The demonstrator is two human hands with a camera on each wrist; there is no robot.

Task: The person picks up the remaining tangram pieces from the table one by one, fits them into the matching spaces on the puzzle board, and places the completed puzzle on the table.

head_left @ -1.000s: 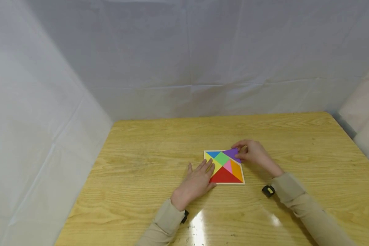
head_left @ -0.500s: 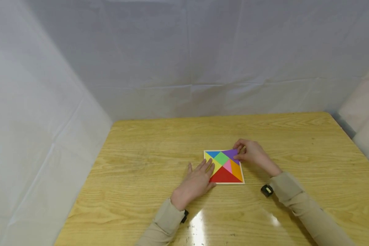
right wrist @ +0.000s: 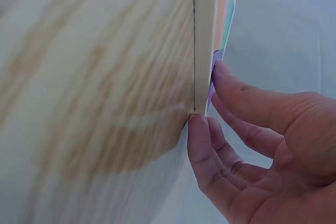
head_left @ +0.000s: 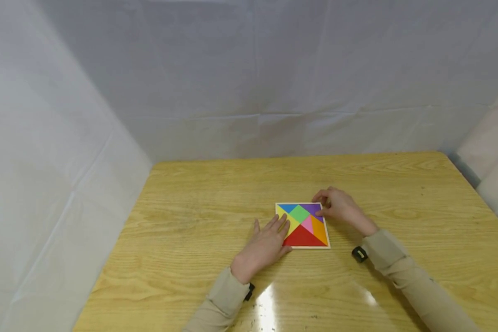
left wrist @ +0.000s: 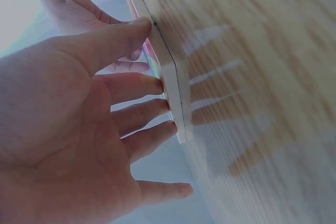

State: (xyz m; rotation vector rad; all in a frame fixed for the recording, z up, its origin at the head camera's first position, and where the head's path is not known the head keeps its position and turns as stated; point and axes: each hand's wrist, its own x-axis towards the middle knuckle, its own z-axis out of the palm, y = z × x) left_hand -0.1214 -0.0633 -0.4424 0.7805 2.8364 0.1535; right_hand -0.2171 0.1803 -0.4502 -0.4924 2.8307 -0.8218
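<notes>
A square tangram puzzle in a pale wooden tray (head_left: pixel 306 248) lies on the table. Red (head_left: pixel 304 237), yellow, blue, green (head_left: pixel 299 213), pink and orange (head_left: pixel 318 230) pieces fill it. At its far right corner is a purple triangle (head_left: pixel 311 209), slightly raised at one edge in the right wrist view. My left hand (head_left: pixel 263 251) rests with spread, straight fingers on the yellow piece, its thumb at the tray's near edge. With thumb on the purple triangle and fingers curled at the tray's corner, my right hand (right wrist: pixel 252 140) holds the piece there. The fingers partly hide that corner.
The wood-grain table (head_left: pixel 182 240) extends around the tray on all sides. White sheeting (head_left: pixel 232 83) hangs behind the table and at both sides. Dark wrist bands (head_left: pixel 359 254) sit at the cuffs of both sleeves.
The purple triangle, earlier tilted over the tray's far right rim, has shifted inward and down into the corner under my right hand. My left hand stays where it was.
</notes>
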